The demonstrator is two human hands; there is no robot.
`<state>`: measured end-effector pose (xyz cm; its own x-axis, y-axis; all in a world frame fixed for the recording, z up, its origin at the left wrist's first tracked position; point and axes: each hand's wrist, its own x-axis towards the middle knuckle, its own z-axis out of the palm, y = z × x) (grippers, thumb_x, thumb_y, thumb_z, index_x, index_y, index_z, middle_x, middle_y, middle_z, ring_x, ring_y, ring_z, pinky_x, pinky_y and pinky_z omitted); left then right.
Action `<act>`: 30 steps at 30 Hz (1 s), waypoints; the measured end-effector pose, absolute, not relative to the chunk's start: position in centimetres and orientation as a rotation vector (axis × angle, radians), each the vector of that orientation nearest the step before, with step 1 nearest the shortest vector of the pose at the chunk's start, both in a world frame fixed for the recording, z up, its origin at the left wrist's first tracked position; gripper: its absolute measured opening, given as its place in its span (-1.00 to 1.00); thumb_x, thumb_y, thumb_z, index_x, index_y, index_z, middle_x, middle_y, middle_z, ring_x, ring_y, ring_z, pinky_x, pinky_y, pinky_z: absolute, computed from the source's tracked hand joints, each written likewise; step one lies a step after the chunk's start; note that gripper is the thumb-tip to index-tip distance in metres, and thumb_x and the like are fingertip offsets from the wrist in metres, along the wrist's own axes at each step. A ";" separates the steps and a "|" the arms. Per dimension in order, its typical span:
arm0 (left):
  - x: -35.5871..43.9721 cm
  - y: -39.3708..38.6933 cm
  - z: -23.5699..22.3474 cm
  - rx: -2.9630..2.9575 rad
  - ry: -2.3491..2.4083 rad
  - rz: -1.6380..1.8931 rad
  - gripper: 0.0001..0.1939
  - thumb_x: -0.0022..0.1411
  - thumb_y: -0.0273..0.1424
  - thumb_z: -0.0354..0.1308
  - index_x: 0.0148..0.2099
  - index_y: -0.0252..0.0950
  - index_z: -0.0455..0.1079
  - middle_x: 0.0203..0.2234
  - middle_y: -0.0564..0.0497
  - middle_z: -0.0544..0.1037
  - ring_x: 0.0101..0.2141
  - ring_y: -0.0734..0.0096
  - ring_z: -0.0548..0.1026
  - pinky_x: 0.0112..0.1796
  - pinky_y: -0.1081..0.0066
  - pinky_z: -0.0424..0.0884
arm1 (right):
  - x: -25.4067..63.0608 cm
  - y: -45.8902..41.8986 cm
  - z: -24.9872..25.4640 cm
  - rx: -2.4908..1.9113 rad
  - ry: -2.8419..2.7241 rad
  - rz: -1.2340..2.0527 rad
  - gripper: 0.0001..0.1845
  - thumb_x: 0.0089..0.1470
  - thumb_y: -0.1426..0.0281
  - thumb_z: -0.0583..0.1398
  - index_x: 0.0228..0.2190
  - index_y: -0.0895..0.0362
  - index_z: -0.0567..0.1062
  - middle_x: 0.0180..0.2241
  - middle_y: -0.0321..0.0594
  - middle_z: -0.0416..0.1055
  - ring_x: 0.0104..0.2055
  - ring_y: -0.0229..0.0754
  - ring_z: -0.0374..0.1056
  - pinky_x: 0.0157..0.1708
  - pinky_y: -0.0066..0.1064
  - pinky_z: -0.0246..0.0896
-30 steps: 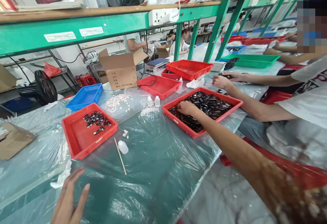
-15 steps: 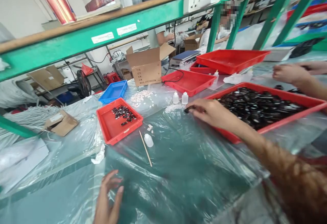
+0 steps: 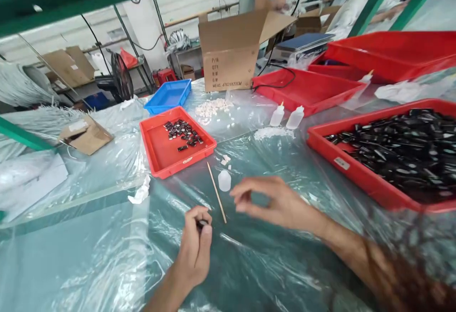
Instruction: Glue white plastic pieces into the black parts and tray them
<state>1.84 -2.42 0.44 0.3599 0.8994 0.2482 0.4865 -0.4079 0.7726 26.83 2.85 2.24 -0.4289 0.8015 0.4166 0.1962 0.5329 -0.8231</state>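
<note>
Head view: left hand [image 3: 194, 250] pinches a small black part [image 3: 201, 223] near the bench's front edge — right hand [image 3: 274, 203] hovers just beside, fingers loosely spread, empty, near the wooden stick [image 3: 216, 192].

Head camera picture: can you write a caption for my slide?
Left hand pinches a small black piece beside a thin wooden stick, right hand open near a small white plastic bottle.

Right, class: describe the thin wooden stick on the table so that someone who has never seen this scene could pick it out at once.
Start at the small red tray holding a handful of black parts, left of centre on the plastic-covered table. Just off its near right corner, the thin wooden stick lies flat, running towards the left hand. A small white bottle lies beside it, but the stick is the only long, pale, slender thing there.
</note>
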 end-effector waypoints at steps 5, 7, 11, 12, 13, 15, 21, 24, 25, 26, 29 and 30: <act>1.9 -1.3 -0.1 1.977 1.222 0.997 -0.82 0.33 -0.47 -0.06 -0.11 -0.02 0.17 -0.32 0.09 0.38 -0.36 0.30 0.45 -0.33 0.29 0.45 | 28.1 6.1 -1.1 -1.192 -1.746 0.751 -0.52 0.12 0.16 0.46 0.03 0.07 0.63 0.07 -0.03 0.59 0.01 0.02 0.55 0.08 -0.09 0.48; 2.2 -1.0 -0.4 2.041 1.213 0.996 -0.83 0.32 -0.46 0.00 -0.10 -0.06 0.24 -0.24 0.04 0.44 -0.27 0.28 0.50 -0.28 0.31 0.45 | 27.3 6.4 -2.3 -1.190 -1.789 0.855 -0.45 0.08 0.15 0.49 0.07 0.06 0.62 0.26 0.02 0.50 0.26 0.15 0.47 0.30 0.05 0.37; 2.2 -0.4 -1.1 2.083 1.236 1.032 -0.86 0.34 -0.42 0.02 -0.09 -0.12 0.32 -0.20 0.00 0.47 -0.23 0.33 0.52 -0.23 0.38 0.44 | 25.9 5.5 -3.0 -1.088 -1.771 1.022 -0.59 0.24 0.15 0.39 0.05 0.06 0.60 0.22 -0.03 0.57 0.28 0.13 0.51 0.35 0.04 0.35; 2.2 -0.3 -1.1 2.087 1.249 1.042 -0.86 0.35 -0.41 0.02 -0.09 -0.13 0.34 -0.21 0.00 0.47 -0.24 0.35 0.51 -0.23 0.39 0.44 | 25.8 5.0 -2.7 -1.039 -1.766 1.043 -0.60 0.28 0.16 0.36 0.07 0.05 0.59 0.14 -0.05 0.62 0.20 0.08 0.57 0.28 -0.01 0.42; 2.1 -0.1 -1.1 2.091 1.259 1.054 -0.86 0.35 -0.40 0.03 -0.09 -0.13 0.37 -0.22 0.01 0.47 -0.25 0.36 0.50 -0.23 0.41 0.43 | 25.8 4.6 -2.3 -0.988 -1.783 1.038 -0.61 0.30 0.19 0.35 0.09 0.04 0.57 0.07 -0.08 0.65 0.12 0.04 0.60 0.21 -0.07 0.48; 1.8 0.2 -0.9 2.090 1.278 1.103 -0.86 0.35 -0.40 0.06 -0.10 -0.12 0.41 -0.26 0.03 0.48 -0.27 0.38 0.50 -0.24 0.44 0.42 | 25.9 3.7 -1.3 -0.891 -1.875 0.927 -0.62 0.30 0.27 0.34 0.12 0.00 0.56 0.00 -0.11 0.65 0.02 -0.03 0.62 0.07 -0.18 0.55; 1.5 0.6 -0.5 2.051 1.352 1.287 -0.89 0.31 -0.39 0.16 -0.13 -0.11 0.47 -0.34 0.09 0.50 -0.34 0.44 0.51 -0.30 0.48 0.42 | 25.9 2.8 0.0 -0.710 -2.082 0.481 -0.47 0.22 0.45 0.32 0.20 -0.06 0.47 -0.05 -0.15 0.62 -0.13 -0.10 0.62 -0.25 -0.33 0.60; 1.5 0.5 -0.4 2.063 1.344 1.307 -0.89 0.31 -0.39 0.16 -0.14 -0.14 0.49 -0.31 0.06 0.52 -0.32 0.44 0.52 -0.31 0.48 0.44 | 26.0 2.9 -0.3 -0.721 -2.126 0.432 -0.59 0.24 0.43 0.32 0.10 -0.03 0.49 -0.10 -0.16 0.61 -0.17 -0.11 0.61 -0.29 -0.33 0.59; 1.5 0.4 -0.4 2.067 1.339 1.307 -0.89 0.31 -0.39 0.15 -0.14 -0.14 0.49 -0.31 0.06 0.52 -0.33 0.44 0.52 -0.31 0.48 0.44 | 26.1 2.9 -0.3 -0.725 -2.132 0.423 -0.61 0.24 0.44 0.32 0.08 -0.02 0.49 -0.11 -0.15 0.60 -0.17 -0.11 0.60 -0.28 -0.32 0.60; 1.5 0.3 -0.3 2.070 1.336 1.305 -0.89 0.31 -0.40 0.15 -0.14 -0.15 0.49 -0.31 0.06 0.52 -0.34 0.44 0.52 -0.31 0.48 0.45 | 26.1 2.9 -0.4 -0.728 -2.131 0.413 -0.60 0.23 0.44 0.32 0.08 -0.02 0.49 -0.10 -0.14 0.60 -0.16 -0.11 0.60 -0.27 -0.32 0.60; 1.6 0.2 -0.2 2.072 1.339 1.300 -0.87 0.30 -0.43 0.17 -0.13 -0.13 0.49 -0.30 0.06 0.51 -0.35 0.45 0.51 -0.32 0.47 0.46 | 26.2 2.7 -0.2 -0.705 -2.103 0.363 -0.56 0.24 0.46 0.31 0.12 0.00 0.49 -0.04 -0.07 0.58 -0.09 -0.08 0.61 -0.21 -0.30 0.62; 1.6 0.1 -0.2 2.073 1.340 1.299 -0.86 0.29 -0.43 0.17 -0.12 -0.13 0.50 -0.29 0.06 0.50 -0.34 0.45 0.51 -0.31 0.47 0.47 | 26.2 2.6 -0.1 -0.687 -2.093 0.337 -0.55 0.24 0.47 0.32 0.14 0.01 0.48 -0.02 -0.04 0.58 -0.06 -0.07 0.61 -0.17 -0.28 0.63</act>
<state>1.63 0.11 -0.23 0.1323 0.8527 0.5053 0.5316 -0.4913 0.6899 26.18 2.60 -0.11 -0.4578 0.5860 0.6686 0.3467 0.8102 -0.4727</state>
